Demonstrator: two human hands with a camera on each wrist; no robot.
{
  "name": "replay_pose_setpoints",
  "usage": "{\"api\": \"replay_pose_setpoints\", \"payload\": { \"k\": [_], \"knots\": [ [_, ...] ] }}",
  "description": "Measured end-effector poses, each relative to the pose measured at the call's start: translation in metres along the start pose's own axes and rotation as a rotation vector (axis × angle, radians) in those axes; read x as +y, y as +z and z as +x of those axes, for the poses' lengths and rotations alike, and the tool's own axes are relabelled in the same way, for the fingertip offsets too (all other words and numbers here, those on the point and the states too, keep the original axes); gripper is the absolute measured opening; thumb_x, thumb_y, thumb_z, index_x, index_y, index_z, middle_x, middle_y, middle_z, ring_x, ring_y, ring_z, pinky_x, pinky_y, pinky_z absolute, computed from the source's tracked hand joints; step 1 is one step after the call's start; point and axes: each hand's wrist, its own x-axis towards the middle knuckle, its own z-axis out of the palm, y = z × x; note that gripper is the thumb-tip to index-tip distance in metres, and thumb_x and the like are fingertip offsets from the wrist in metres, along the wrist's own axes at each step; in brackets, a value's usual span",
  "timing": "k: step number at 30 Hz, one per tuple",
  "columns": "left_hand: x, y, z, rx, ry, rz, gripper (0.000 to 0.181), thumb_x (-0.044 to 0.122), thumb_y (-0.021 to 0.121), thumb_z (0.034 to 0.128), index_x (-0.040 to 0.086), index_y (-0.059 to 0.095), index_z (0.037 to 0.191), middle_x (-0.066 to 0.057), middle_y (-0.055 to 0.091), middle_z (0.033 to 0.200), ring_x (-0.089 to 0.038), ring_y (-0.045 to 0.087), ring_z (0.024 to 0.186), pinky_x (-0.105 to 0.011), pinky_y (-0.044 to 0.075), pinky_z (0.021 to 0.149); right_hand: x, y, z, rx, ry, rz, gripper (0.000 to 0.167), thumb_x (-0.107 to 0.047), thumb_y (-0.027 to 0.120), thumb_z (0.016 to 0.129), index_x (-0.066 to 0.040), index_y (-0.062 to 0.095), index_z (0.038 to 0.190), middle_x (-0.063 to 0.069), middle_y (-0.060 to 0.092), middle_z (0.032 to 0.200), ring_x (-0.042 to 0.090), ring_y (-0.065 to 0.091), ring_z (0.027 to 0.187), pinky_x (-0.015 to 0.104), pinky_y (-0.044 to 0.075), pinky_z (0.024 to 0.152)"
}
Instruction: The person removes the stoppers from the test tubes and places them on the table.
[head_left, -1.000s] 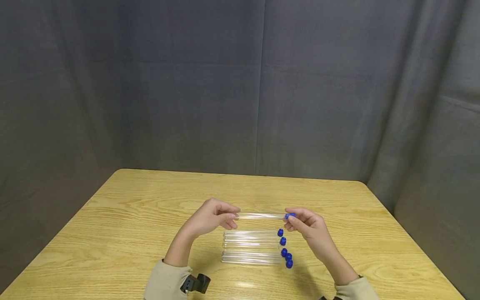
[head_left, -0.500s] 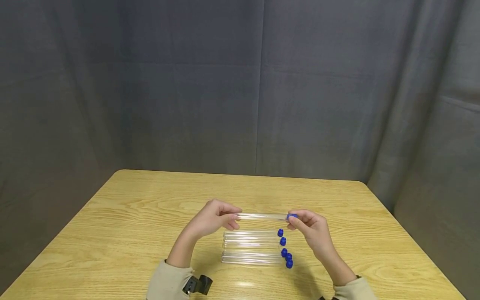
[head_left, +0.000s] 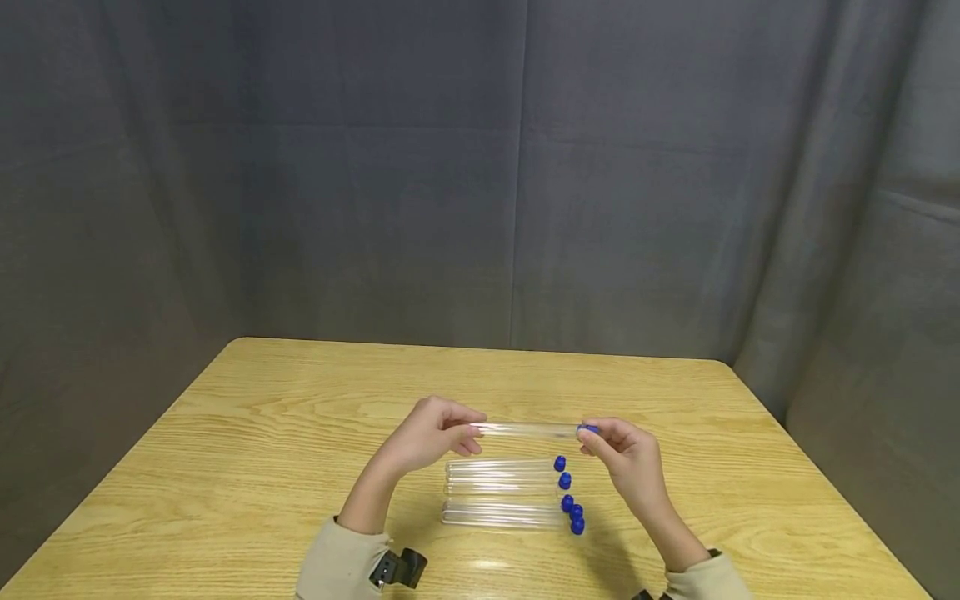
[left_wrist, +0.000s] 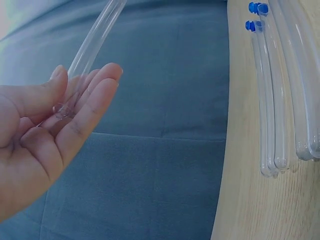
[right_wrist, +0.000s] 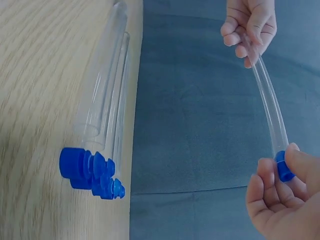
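My left hand [head_left: 431,435] pinches the rounded end of a clear test tube [head_left: 528,430], held level above the table. At the tube's other end, my right hand [head_left: 632,467] grips a blue cap [right_wrist: 284,167] between thumb and fingers. In the right wrist view, that cap sits at the tube's mouth; how deep it goes in cannot be told. Below the hands, several clear test tubes [head_left: 498,515] lie side by side on the table, their rounded ends to the left. Several loose blue caps [head_left: 567,503] form a rough column by the open ends.
The wooden table [head_left: 285,467] extends around the tubes on all sides. Behind it and along both sides hangs a dark grey curtain [head_left: 375,208]. A black wrist camera [head_left: 399,568] is strapped at the left sleeve.
Both hands have shifted slightly to the right, carrying the tube and its cap along. The tubes and caps on the table have stayed put.
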Motion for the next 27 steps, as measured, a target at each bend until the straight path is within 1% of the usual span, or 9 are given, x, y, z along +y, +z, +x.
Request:
{"api": "replay_pose_setpoints", "payload": {
  "k": [3,7,10,13,16,21,22,23,27],
  "knots": [
    [-0.001,0.000,0.001,0.005,0.004,0.012,0.025,-0.003,0.048,0.0897,-0.012,0.056,0.112,-0.018,0.063,0.093,-0.024,0.063,0.074,-0.029,0.052,0.066,0.017,0.000,0.001,0.030,-0.093,-0.048,0.008,-0.002,0.066,0.080,0.003,0.066,0.086,0.009,0.064,0.071,0.012,0.060,0.061,0.020,0.050,0.057],
    [-0.001,-0.001,0.002,0.022,0.013,0.031,0.024,-0.003,0.049,0.0893,-0.012,0.056,0.111,-0.017,0.063,0.092,-0.022,0.063,0.073,-0.027,0.052,0.066,0.051,-0.001,0.002,0.074,-0.199,-0.152,0.009,-0.013,0.067,0.081,-0.012,0.070,0.089,-0.005,0.064,0.071,0.006,0.057,0.060,0.014,0.041,0.046],
    [-0.001,-0.001,0.002,0.034,0.018,0.041,0.024,-0.003,0.049,0.0890,-0.012,0.057,0.110,-0.018,0.063,0.093,-0.025,0.063,0.074,-0.028,0.052,0.066,0.042,0.001,0.000,0.109,-0.233,-0.206,0.009,-0.012,0.068,0.079,-0.013,0.070,0.088,-0.006,0.063,0.068,0.008,0.055,0.057,0.017,0.029,0.036],
    [-0.001,-0.002,0.002,0.034,0.023,0.038,0.024,-0.004,0.049,0.0890,-0.012,0.057,0.110,-0.019,0.063,0.094,-0.029,0.063,0.076,-0.030,0.052,0.067,0.016,0.004,0.000,0.122,-0.249,-0.197,0.009,0.001,0.069,0.075,0.000,0.068,0.084,0.004,0.062,0.064,0.012,0.052,0.052,0.021,0.022,0.034],
    [-0.002,-0.003,0.002,0.027,0.026,0.036,0.024,-0.004,0.049,0.0890,-0.012,0.057,0.110,-0.020,0.063,0.094,-0.030,0.063,0.076,-0.031,0.052,0.067,0.000,0.005,0.000,0.097,-0.196,-0.177,0.008,0.004,0.069,0.074,0.003,0.067,0.082,0.007,0.062,0.065,0.009,0.054,0.055,0.016,0.033,0.038],
    [-0.006,-0.004,0.002,0.006,0.042,0.036,0.023,-0.006,0.048,0.0888,-0.013,0.057,0.109,-0.021,0.062,0.094,-0.028,0.063,0.076,-0.028,0.052,0.066,0.004,0.002,0.000,0.010,-0.069,-0.018,0.005,0.004,0.065,0.077,0.003,0.066,0.083,0.005,0.064,0.071,0.009,0.059,0.061,0.020,0.050,0.057],
    [-0.007,-0.005,0.002,0.002,0.045,0.037,0.023,-0.006,0.048,0.0887,-0.013,0.057,0.109,-0.021,0.062,0.094,-0.027,0.063,0.076,-0.027,0.052,0.066,0.006,0.001,-0.001,-0.004,-0.061,0.010,0.005,0.003,0.064,0.079,0.002,0.066,0.083,0.006,0.064,0.071,0.009,0.059,0.062,0.021,0.050,0.058],
    [-0.008,-0.005,0.002,-0.003,0.048,0.036,0.023,-0.006,0.048,0.0887,-0.013,0.056,0.109,-0.021,0.062,0.094,-0.027,0.063,0.076,-0.027,0.052,0.066,0.022,0.000,0.000,-0.032,-0.088,0.062,0.006,-0.001,0.064,0.081,0.001,0.066,0.086,0.005,0.064,0.073,0.010,0.060,0.064,0.022,0.050,0.061],
    [-0.009,-0.007,0.002,-0.018,0.055,0.022,0.024,-0.005,0.049,0.0886,-0.013,0.056,0.111,-0.019,0.063,0.092,-0.029,0.063,0.077,-0.025,0.052,0.065,0.022,-0.002,0.001,-0.067,-0.092,0.093,0.009,-0.007,0.063,0.083,-0.001,0.066,0.088,0.009,0.064,0.076,0.010,0.060,0.067,0.023,0.051,0.063]
  ]
}}
